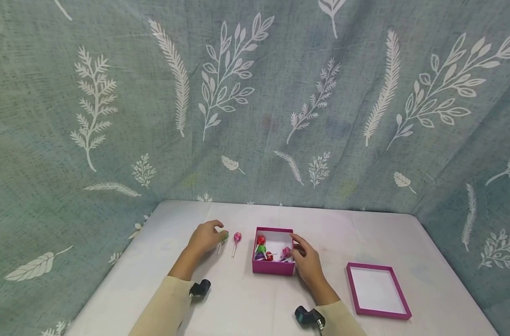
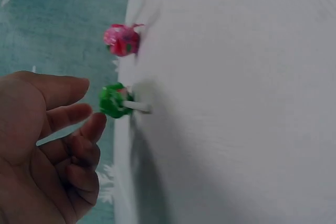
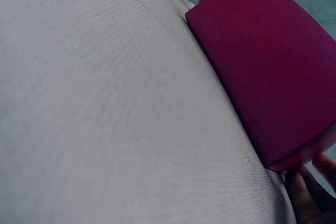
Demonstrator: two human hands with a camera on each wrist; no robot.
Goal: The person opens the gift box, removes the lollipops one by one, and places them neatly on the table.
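My left hand (image 1: 205, 237) is at a green-wrapped lollipop (image 2: 113, 100) on the left of the table. In the left wrist view its thumb and fingers are apart, fingertips right beside the candy head. A pink lollipop (image 1: 237, 237) lies just to the right, stick toward me. My right hand (image 1: 307, 262) rests against the right side of an uncovered magenta box (image 1: 273, 267), with fingertips at its wall. Inside the box are several lollipops: red, green and purple ones (image 1: 261, 249) along the left, a pink one (image 1: 286, 252) at the right.
A magenta lid (image 1: 378, 290) with a white inside lies upturned on the table at the right. The white-covered table (image 1: 246, 308) ends at a leaf-patterned grey-green curtain (image 1: 263, 163) at the back.
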